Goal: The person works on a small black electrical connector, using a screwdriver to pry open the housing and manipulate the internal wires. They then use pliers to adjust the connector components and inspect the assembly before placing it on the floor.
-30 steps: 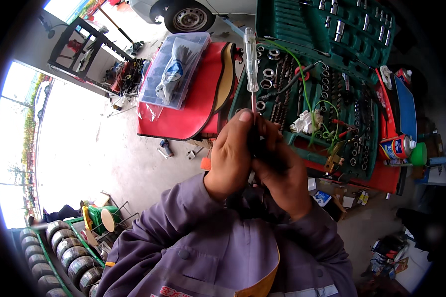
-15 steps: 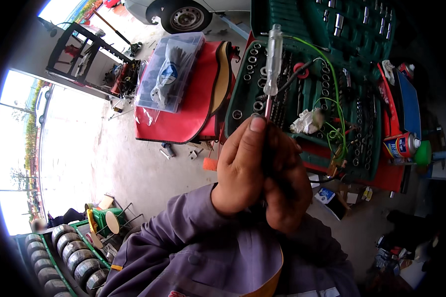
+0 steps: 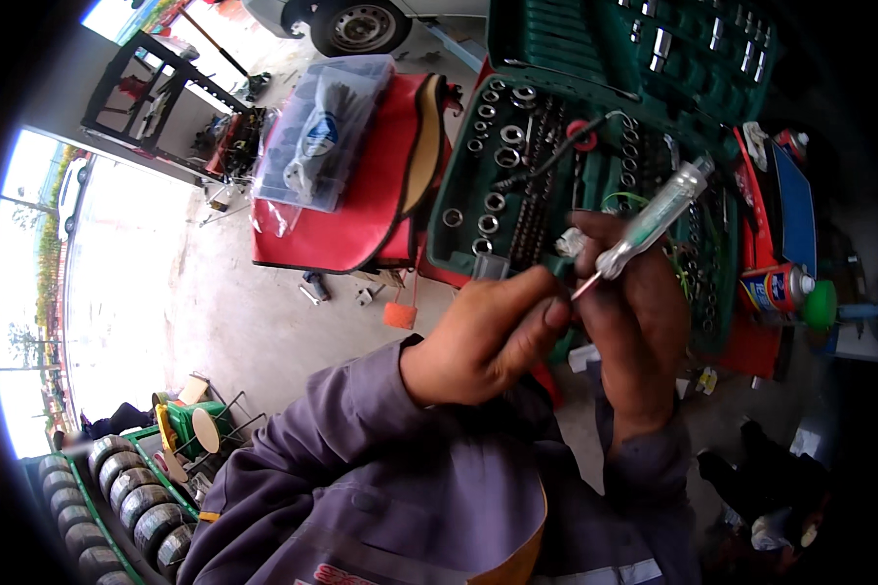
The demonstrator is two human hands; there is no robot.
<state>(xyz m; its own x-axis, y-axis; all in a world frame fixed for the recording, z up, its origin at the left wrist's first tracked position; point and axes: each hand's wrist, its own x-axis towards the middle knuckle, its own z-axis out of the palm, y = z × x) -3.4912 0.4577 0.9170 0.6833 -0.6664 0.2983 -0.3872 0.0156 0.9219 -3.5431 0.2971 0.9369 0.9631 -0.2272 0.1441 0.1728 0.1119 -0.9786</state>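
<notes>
A test light (image 3: 658, 216) with a clear screwdriver-like handle and thin metal shaft is tilted, its handle up and to the right. The fingers of my right hand (image 3: 642, 317) are closed around the lower end of the handle. My left hand (image 3: 483, 339) is closed, thumb against forefinger, at the shaft; its fingers hide the tip. Behind both hands lies an open green socket set case (image 3: 441, 244) with rows of sockets and bits. A thin green wire (image 3: 622, 198) shows beyond the right fingers, partly hidden by hand and handle.
Left of the case, a clear plastic organizer box (image 3: 302, 136) rests on a red cover (image 3: 361, 239). A spray can (image 3: 776, 290) with a green cap (image 3: 818, 303) stands at right. Tires (image 3: 139, 502) line a rack at lower left; a car wheel (image 3: 361, 26) shows at the top.
The test light has swung from upright to a rightward tilt and come lower. My hands, pressed together before, have moved apart, the right one going right and up along the handle.
</notes>
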